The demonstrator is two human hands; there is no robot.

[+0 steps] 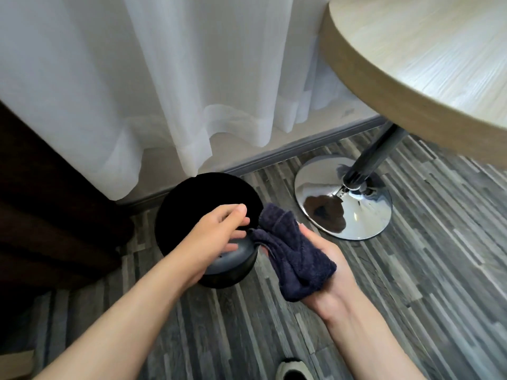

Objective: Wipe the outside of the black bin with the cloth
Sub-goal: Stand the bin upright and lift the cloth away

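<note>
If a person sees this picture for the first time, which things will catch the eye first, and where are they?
Near the centre, the right hand holds a bunched dark blue cloth against the near rim of the black bin, which stands on the striped grey floor, while the left hand reaches over the bin's rim. To the right, the shiny chrome table base gleams below the round wooden tabletop. White curtains fill the upper left.

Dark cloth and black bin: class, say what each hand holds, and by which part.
The right hand holds the bunched dark cloth from beneath, in its palm. The left hand rests over the black bin at its near rim; a firm grip cannot be told.
</note>
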